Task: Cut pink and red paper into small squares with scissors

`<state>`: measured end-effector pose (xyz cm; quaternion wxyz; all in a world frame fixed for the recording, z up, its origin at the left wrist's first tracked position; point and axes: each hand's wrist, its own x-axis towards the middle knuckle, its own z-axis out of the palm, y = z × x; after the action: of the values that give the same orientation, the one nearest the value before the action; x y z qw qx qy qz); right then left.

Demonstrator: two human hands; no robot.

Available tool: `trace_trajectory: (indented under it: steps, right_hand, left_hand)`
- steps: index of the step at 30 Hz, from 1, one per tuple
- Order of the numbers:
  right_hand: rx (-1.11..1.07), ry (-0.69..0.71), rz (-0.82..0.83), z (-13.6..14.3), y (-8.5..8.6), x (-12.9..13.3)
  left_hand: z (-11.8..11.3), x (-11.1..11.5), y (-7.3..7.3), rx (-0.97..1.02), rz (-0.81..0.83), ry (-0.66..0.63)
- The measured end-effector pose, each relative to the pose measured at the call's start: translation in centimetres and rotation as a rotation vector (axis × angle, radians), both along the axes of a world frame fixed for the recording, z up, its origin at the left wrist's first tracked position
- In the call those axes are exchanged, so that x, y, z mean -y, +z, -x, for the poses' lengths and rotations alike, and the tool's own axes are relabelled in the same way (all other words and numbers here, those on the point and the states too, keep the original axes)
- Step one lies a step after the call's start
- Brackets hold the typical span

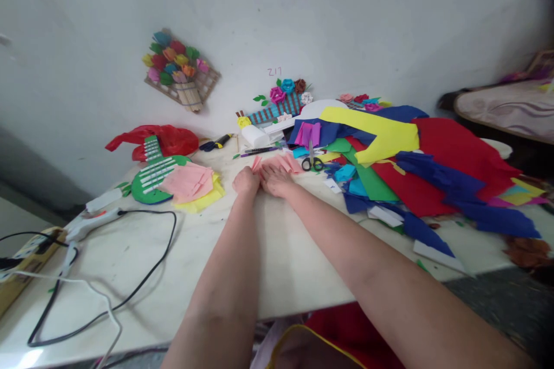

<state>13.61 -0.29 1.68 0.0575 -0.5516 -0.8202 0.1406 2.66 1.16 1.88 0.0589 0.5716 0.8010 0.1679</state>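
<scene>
Head view. Left hand (246, 180) and right hand (274, 179) side by side, fingers pressed flat on pink paper (285, 162). Paper just left of scissors (312, 162), fanning away from fingertips toward the scissors. Right hand nearer the scissors. Grip beneath fingers: cannot tell.
</scene>
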Motion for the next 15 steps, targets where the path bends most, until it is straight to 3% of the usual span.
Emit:
trace_trajectory:
  steps: [8,15]
  right_hand:
    - [0.012,0.012,-0.038,0.06,-0.41,-0.33]
    - [0.025,0.014,-0.068,-0.01,-0.88,-0.85]
  left_hand:
    - [0.23,-0.17,0.2,0.025,0.024,-0.033]
    - [0.74,-0.3,-0.39,0.093,-0.056,-0.007]
